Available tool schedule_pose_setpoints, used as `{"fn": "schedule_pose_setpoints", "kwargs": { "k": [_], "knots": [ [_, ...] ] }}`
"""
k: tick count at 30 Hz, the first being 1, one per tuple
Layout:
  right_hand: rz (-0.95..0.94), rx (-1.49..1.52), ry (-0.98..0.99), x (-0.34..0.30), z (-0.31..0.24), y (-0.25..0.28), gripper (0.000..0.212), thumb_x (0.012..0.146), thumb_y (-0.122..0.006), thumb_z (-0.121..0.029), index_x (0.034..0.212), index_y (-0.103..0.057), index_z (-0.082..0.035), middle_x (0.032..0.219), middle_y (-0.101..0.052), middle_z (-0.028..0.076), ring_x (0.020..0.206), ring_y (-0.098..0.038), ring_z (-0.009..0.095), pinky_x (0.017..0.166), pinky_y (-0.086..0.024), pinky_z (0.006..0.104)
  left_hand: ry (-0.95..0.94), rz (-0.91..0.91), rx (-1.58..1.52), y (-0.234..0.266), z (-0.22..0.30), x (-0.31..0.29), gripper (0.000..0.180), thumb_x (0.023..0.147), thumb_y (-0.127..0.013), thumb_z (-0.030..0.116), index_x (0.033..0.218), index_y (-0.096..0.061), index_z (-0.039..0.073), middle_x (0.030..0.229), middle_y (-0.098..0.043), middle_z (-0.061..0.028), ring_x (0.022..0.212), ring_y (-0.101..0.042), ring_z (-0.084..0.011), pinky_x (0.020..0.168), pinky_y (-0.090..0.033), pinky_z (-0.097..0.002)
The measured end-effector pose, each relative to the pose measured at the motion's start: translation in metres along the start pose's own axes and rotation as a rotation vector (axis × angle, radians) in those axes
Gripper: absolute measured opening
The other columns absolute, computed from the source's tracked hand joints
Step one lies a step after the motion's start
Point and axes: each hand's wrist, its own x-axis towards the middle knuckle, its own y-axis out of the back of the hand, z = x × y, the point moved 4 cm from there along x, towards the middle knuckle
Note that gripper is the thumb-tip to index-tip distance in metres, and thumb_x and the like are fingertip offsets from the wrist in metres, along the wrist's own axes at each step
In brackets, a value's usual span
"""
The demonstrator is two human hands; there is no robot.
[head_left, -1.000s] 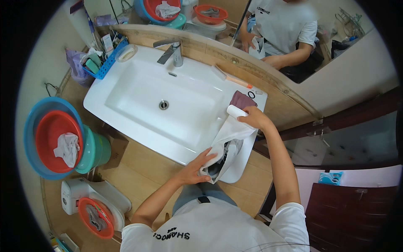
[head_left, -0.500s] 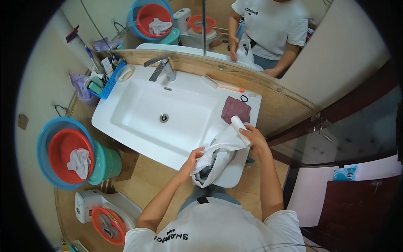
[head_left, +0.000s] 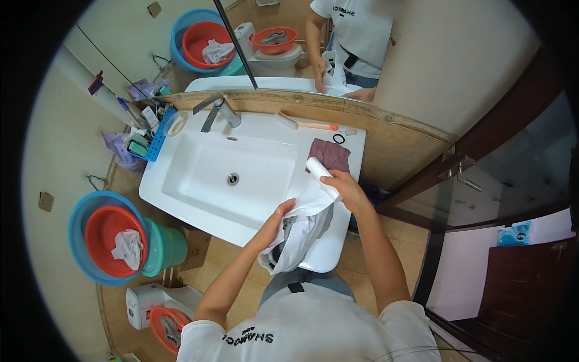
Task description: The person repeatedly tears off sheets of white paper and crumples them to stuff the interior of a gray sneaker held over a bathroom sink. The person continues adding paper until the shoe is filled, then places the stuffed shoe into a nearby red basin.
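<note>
In my right hand (head_left: 347, 190) is a smooth white cylinder (head_left: 318, 170), held slantwise with its upper end over the edge of a folded mauve cloth (head_left: 329, 154). I cannot make out what the cylinder is. My left hand (head_left: 276, 226) is closed on the side of a white garment (head_left: 310, 199), whose grey inner part shows in the folds. The garment bunches between my two hands and hangs down over the front edge of the white washbasin (head_left: 253, 230). Part of the cloth lies against the lower end of the cylinder, by my right fingers.
The faucet (head_left: 226, 114) stands at the basin's back. An orange-handled brush (head_left: 316, 126) and a black ring (head_left: 339, 139) lie on the right ledge. A blue basket (head_left: 161, 134) sits at the left corner. Nested basins (head_left: 78, 241) stand left, above a green bucket (head_left: 172, 247).
My view has turned slightly. Both hands have shifted a little left with the garment and cylinder, and the cylinder now overlaps the mauve cloth more.
</note>
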Motion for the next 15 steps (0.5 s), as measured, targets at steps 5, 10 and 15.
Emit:
{"fn": "schedule_pose_setpoints", "kwargs": {
  "k": [5, 10, 15],
  "knots": [
    [-0.059, -0.068, -0.074, 0.022, -0.014, -0.018, 0.045, 0.080, -0.066, -0.025, 0.112, -0.057, 0.005, 0.097, -0.062, 0.011, 0.086, -0.060, 0.018, 0.065, -0.049, 0.0301, 0.168, 0.100, -0.245, 0.000, 0.003, 0.001, 0.058, 0.097, -0.032, 0.047, 0.142, -0.029, 0.011, 0.142, -0.032, -0.0182, 0.131, -0.033, -0.0248, 0.108, -0.026, -0.0336],
    [-0.121, -0.194, -0.093, 0.048, -0.023, -0.020, 0.041, 0.079, -0.066, -0.023, 0.109, -0.060, 0.004, 0.092, -0.064, 0.010, 0.085, -0.060, 0.017, 0.059, -0.048, 0.0317, 0.226, 0.219, -0.155, 0.013, -0.010, 0.000, 0.048, 0.097, -0.044, 0.027, 0.141, -0.031, 0.013, 0.141, -0.034, -0.0186, 0.130, -0.034, -0.0249, 0.105, -0.028, -0.0312],
    [-0.056, -0.657, -0.123, 0.065, -0.037, -0.009, 0.045, 0.073, -0.070, -0.030, 0.108, -0.063, -0.003, 0.094, -0.063, 0.006, 0.081, -0.057, 0.017, 0.060, -0.042, 0.0302, -0.061, 0.313, 0.017, 0.020, -0.030, -0.008, 0.046, 0.095, -0.047, 0.018, 0.139, -0.036, 0.011, 0.139, -0.038, -0.0147, 0.127, -0.037, -0.0228, 0.104, -0.031, -0.0329]
  ]
}}
